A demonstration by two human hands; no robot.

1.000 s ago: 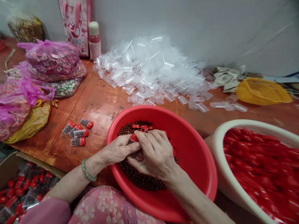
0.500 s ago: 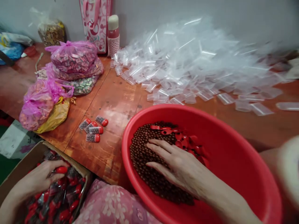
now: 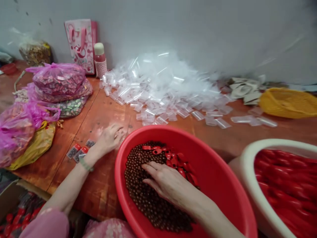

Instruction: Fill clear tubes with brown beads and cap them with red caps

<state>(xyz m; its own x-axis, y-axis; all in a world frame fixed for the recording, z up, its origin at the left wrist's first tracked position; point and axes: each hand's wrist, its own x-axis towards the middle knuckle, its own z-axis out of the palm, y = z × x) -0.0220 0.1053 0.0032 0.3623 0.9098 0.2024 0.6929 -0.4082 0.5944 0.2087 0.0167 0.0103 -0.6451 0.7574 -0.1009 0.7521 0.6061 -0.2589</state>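
Head view:
- Right hand [image 3: 168,183] lies flat and empty, fingers apart, on brown beads [image 3: 146,195] in a red plastic basin [image 3: 146,131], just beside red pieces [image 3: 177,162].
- Left hand [image 3: 109,138], open and blurred, is over the wooden table [image 3: 99,198], near red-capped packets [image 3: 74,152].
- Half a second ago, that left hand was down in the cardboard box [image 3: 24,195]; now it is out.
- Right hand remains on the beads.

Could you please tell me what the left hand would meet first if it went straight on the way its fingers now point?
The left hand would probably meet the clear plastic bags at the pile's edge, crossing the reddish wooden tabletop and just missing the red plastic basin's rim, though depth is unclear.
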